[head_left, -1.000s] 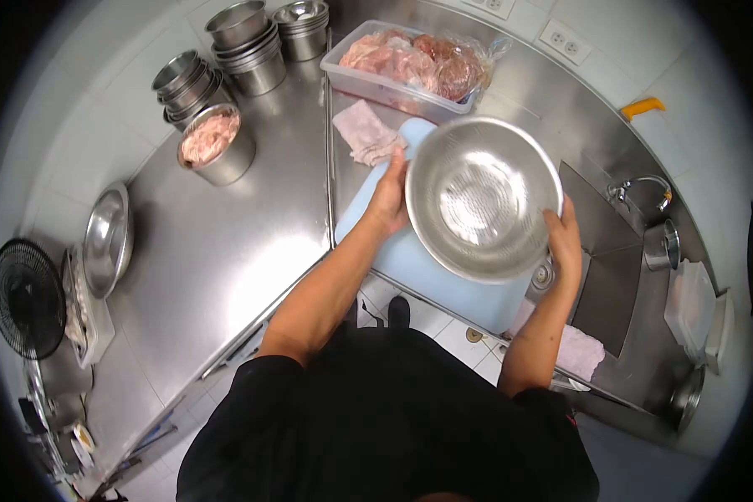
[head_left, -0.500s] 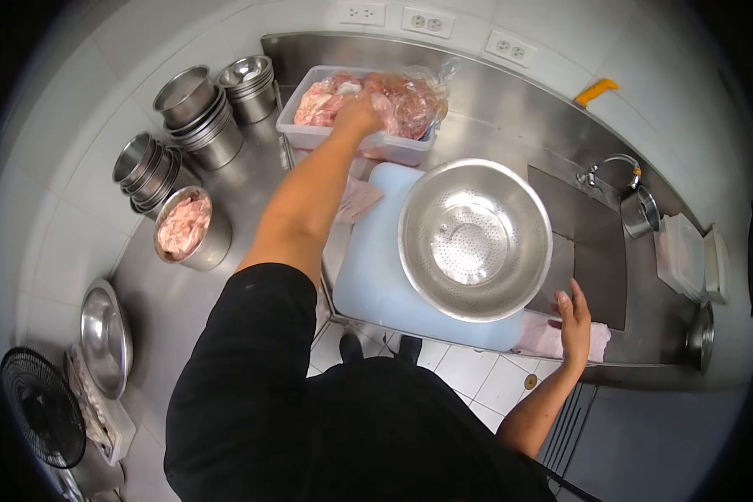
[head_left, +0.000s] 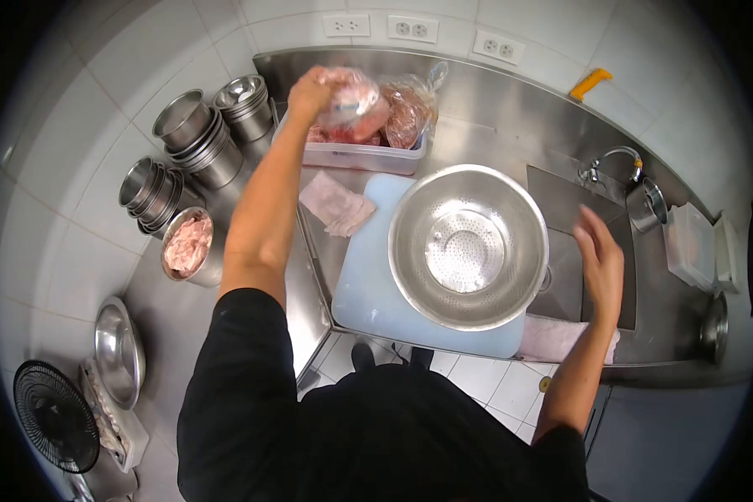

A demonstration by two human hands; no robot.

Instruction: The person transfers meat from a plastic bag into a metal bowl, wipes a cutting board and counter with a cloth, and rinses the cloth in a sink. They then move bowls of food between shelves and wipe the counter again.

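My left hand (head_left: 312, 90) is closed on a clear plastic bag of raw meat (head_left: 358, 107), held above the plastic tub (head_left: 368, 157) at the back of the counter. More bagged meat (head_left: 408, 115) lies in the tub, knotted at its right end. My right hand (head_left: 601, 263) hovers over the front of the sink, its fingers stretched out and holding nothing. Between my hands, a large perforated steel colander (head_left: 468, 309) sits on a pale blue cutting board (head_left: 364, 293).
A folded cloth (head_left: 336, 203) lies left of the board, another cloth (head_left: 552, 337) at the front edge. On the left stand stacked steel pots (head_left: 213, 159) and a pot of cut meat (head_left: 187, 245). The sink (head_left: 565, 289) has a faucet (head_left: 594, 171) at its back.
My left hand has lifted the bag of meat and drawn it up and left over the tub. My right hand has moved forward and right, from the front edge to over the sink.
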